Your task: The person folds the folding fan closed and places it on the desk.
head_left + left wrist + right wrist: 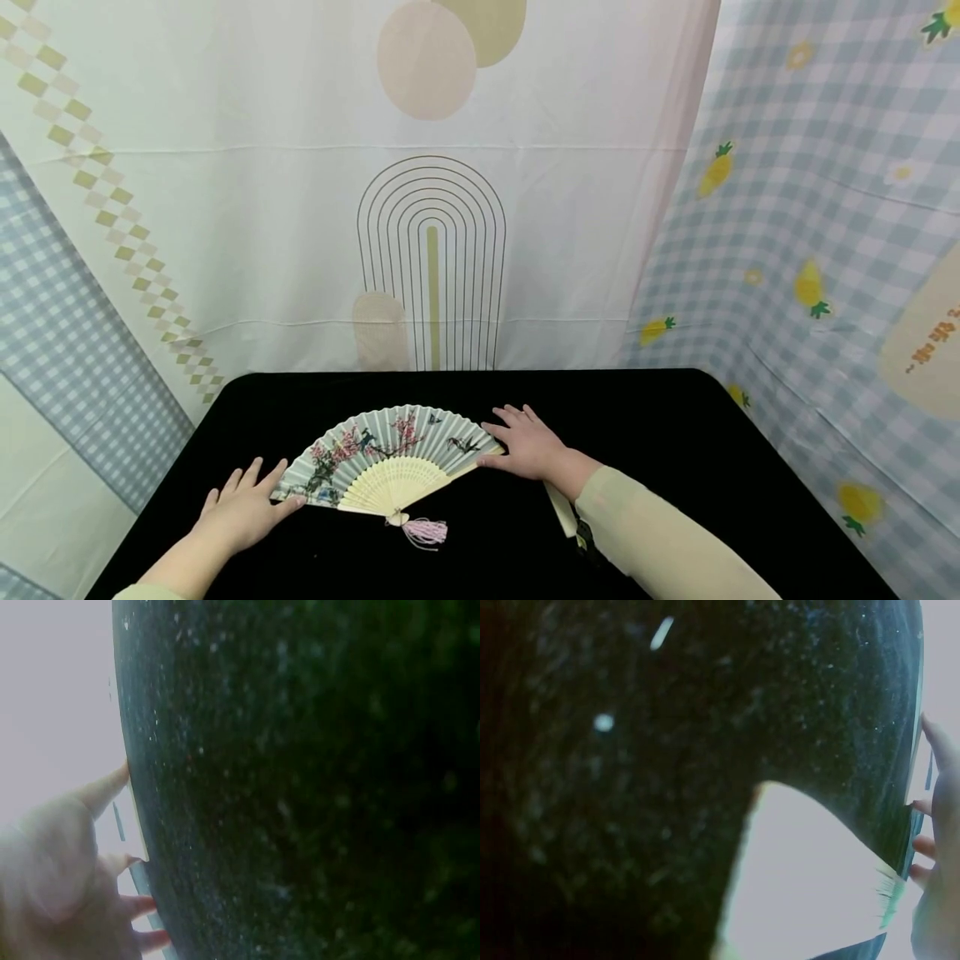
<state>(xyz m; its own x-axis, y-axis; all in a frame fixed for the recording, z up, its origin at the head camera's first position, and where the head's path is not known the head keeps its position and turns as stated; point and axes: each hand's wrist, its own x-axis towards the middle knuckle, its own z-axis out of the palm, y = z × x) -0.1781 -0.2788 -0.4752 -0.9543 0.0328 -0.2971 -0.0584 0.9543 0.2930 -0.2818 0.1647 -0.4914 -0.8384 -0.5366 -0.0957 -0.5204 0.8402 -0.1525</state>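
Note:
A folding fan lies spread out on the black table, its pale ribs meeting at a pivot near the front, where a pink tassel hangs off. Birds and pink blossoms decorate its pale leaf. At the fan's left end, my left hand has its fingers extended and its thumb at the fan's edge. My right hand lies at the right end, fingers spread, thumb by the outer rib. Under the right forearm is a pale flat object, partly hidden; it shows as an overexposed white shape in the right wrist view.
The table has a black cloth surface with rounded far corners. Behind it hangs a white patterned curtain, and blue checked cloth hangs on the right. A dark item sits by the right sleeve, its kind unclear.

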